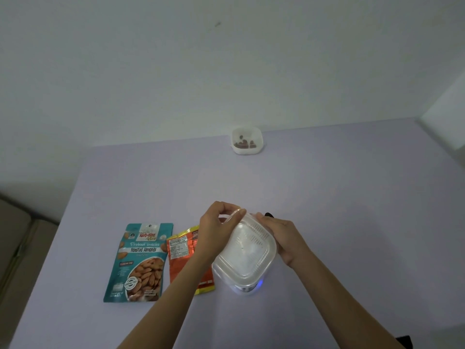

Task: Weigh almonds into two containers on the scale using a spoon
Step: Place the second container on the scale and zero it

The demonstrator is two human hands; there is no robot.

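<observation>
A clear square plastic container (245, 253) with a lid is held tilted above the white scale (247, 288), whose blue light glows under it. My left hand (217, 227) pinches the lid's far left corner. My right hand (284, 238) grips the container's right side. A dark tip (268, 214), perhaps the spoon, pokes out behind my right hand. A second small white container (247, 141) with a few almonds in it stands at the table's far edge. A teal bag of roasted almonds (141, 263) lies flat to the left.
An orange foil packet (186, 258) lies between the teal bag and the scale, partly under my left forearm. The lilac table (352, 222) meets a white wall at the back. A beige sofa (15, 238) is at the left.
</observation>
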